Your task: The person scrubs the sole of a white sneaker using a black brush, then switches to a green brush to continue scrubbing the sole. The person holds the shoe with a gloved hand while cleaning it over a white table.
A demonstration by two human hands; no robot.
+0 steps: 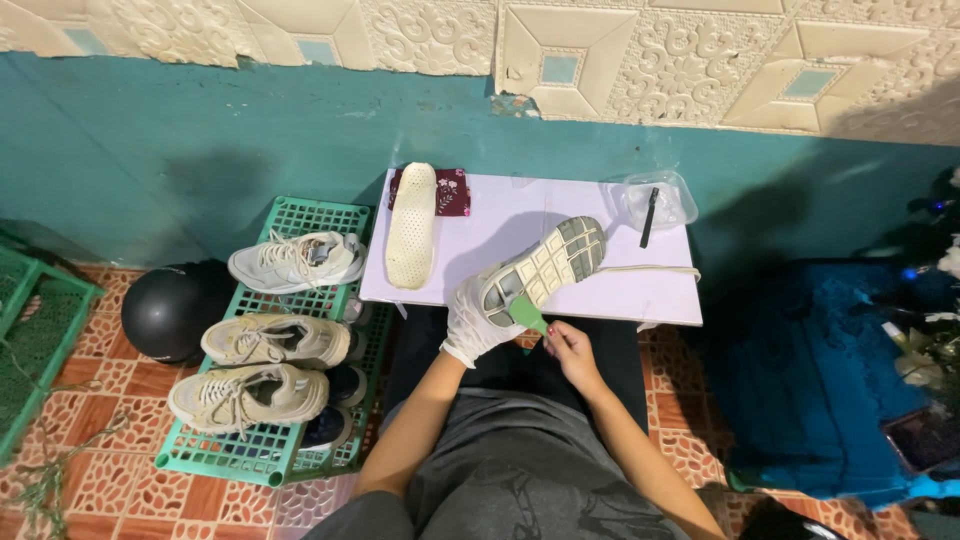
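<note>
The left hand (478, 322), in a white glove, grips the heel of a sneaker (545, 268) held sole-up, long axis running from this hand up and right over the white bench (540, 225). The bare right hand (570, 345) pinches a green tool (527, 314) against the heel sole. An insole (411, 226) lies left on the bench; 3 sneakers rest on a green rack (300, 400) on the tiled floor.

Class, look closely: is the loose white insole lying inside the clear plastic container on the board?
No: the insole lies flat on the white board, far left of the clear container.
</note>
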